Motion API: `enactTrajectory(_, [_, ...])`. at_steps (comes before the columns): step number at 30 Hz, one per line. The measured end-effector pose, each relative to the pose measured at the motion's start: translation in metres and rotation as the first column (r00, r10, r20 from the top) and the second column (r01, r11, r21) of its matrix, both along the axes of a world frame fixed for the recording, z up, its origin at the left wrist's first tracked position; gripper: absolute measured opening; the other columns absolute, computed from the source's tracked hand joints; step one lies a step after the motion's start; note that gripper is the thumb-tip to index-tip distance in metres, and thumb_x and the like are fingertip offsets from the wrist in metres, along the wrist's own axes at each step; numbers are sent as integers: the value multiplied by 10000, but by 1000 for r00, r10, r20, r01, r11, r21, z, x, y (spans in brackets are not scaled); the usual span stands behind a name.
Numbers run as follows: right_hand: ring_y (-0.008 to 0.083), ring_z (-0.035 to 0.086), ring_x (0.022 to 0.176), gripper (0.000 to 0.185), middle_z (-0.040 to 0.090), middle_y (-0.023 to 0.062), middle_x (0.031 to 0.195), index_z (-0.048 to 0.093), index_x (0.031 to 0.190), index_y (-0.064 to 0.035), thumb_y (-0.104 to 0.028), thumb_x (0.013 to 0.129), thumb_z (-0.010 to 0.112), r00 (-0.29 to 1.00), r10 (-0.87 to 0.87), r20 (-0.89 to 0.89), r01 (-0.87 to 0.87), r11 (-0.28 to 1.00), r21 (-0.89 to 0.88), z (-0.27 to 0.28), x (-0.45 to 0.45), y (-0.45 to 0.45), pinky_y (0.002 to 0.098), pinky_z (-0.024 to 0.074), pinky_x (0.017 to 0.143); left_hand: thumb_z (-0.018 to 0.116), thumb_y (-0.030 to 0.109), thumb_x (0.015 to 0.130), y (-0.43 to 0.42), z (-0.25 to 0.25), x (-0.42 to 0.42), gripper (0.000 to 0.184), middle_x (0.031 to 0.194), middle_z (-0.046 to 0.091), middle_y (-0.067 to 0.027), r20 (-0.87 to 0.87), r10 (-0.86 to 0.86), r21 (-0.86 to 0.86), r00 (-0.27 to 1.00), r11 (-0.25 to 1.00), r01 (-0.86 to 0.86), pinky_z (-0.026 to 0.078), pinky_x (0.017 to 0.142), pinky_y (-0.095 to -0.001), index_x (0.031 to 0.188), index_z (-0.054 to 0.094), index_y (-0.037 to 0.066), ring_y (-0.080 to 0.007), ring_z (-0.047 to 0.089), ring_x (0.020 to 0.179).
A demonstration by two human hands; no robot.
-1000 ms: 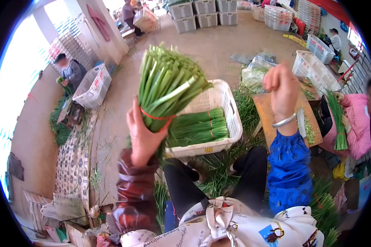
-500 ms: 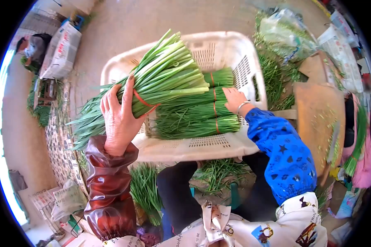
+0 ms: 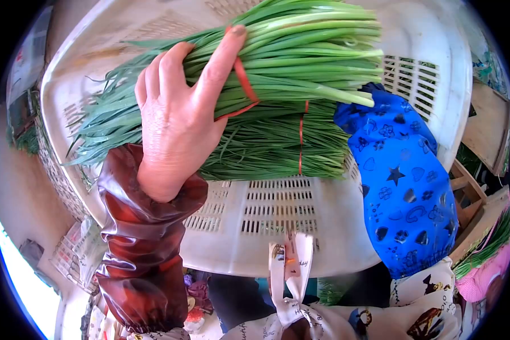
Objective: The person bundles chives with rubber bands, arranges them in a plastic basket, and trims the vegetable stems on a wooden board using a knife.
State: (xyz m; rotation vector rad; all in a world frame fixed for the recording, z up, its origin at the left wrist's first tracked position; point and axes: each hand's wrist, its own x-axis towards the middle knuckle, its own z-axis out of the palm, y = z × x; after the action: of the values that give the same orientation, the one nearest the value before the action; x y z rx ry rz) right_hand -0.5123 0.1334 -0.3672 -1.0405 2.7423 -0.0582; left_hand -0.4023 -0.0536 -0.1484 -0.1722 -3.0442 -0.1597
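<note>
1. Nearest the camera, a printed top (image 3: 334,326) with a bow (image 3: 293,266) is being worn, together with a shiny brown sleeve (image 3: 144,243) on the left arm and a patterned blue sleeve (image 3: 405,192) on the right.

2. The upper bundle (image 3: 317,59) of long green stems is being held by the left hand (image 3: 178,110), its fingers being spread over the leaves and its thumb being stretched out beside a red band (image 3: 243,79). The right hand is being hidden by the pale stem ends; whether it is gripping or spread cannot be told.

3. The upper bundle is being held within the white crate (image 3: 345,249), partly covering the lower greens (image 3: 266,150).

4. The lower greens are lying in the crate, being bound by thin bands (image 3: 301,141), so that part appears done. The upper bundle is also being bound, but its release appears left to do.

5. Its long axis is running mostly side to side, the cut ends pointing right, the leaf tips fanning left and slightly toward the wearer. The lower greens are running roughly parallel.

6. Beyond the crate's right side, a wooden board (image 3: 484,124) is being partly shown, and a bunch of stems (image 3: 487,249) is lying against a pink garment (image 3: 471,283).
</note>
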Motion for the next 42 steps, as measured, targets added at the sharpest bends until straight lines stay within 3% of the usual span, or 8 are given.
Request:
enactTrajectory(12, [314,421,1111,357,450,116,1217,471,1161,-71,-215,844,396,889,-315,333,343,939,-29,15,52,-21,435,323,931,734,167,540,18,-64,-51,786,1038,428,-109,16,-61,72,998,996,60,342,791,-406,1243,407,296,-287,450,922])
enactTrajectory(15, [289,375,1157,352,456,111,1213,470,1165,-73,-197,845,389,937,-327,121,337,939,-73,9,50,-23,419,262,974,737,183,536,23,-95,-59,782,1030,435,-112,-60,-85,128,995,987,92,342,787,-410,1240,413,293,-289,449,926])
enactTrajectory(21, [267,526,985,251,565,90,1038,555,1012,-86,-159,804,435,942,-259,212,252,966,60,10,46,-13,414,412,820,662,68,576,40,-145,-85,791,1093,446,-170,167,-123,241,978,967,80,357,848,-422,1279,335,225,-339,445,992])
enactTrajectory(27, [269,497,998,264,538,82,1055,523,1025,-90,-223,822,422,966,-251,61,255,965,-56,1,48,-14,398,385,857,701,204,577,89,-130,-71,777,1207,378,-181,-31,-191,376,981,907,189,333,905,-426,1261,355,80,-359,389,1087])
enactTrajectory(31, [259,463,1024,295,502,82,1090,483,1070,-92,-249,829,415,964,-261,57,265,961,-83,-3,48,-15,393,359,881,695,255,602,113,-142,-100,636,1105,474,-154,-80,-170,321,982,928,187,351,878,-435,1160,458,63,-330,436,1033])
enactTrajectory(35, [249,429,1051,333,466,82,1125,442,1114,-95,-275,837,407,961,-270,58,275,955,-110,-8,50,-19,387,333,906,589,273,728,118,-155,-128,412,883,569,-193,214,-161,411,963,909,60,426,772,-401,1006,500,-18,-336,531,876])
enactTrajectory(39, [240,395,1077,375,430,82,1160,402,1159,-97,-300,844,400,970,-237,-46,234,970,-67,-10,52,-21,381,307,931,576,318,730,128,-196,-122,296,764,578,-127,-8,-1,366,1000,931,3,427,695,-387,882,550,65,-292,549,770])
enactTrajectory(42, [232,369,1097,408,403,81,1186,372,1192,-99,-320,850,394,963,-239,-124,241,971,0,-12,54,-21,376,287,949,611,308,691,134,-202,-106,381,866,539,-114,-96,119,357,988,931,-78,381,775,-422,985,520,84,-288,506,860])
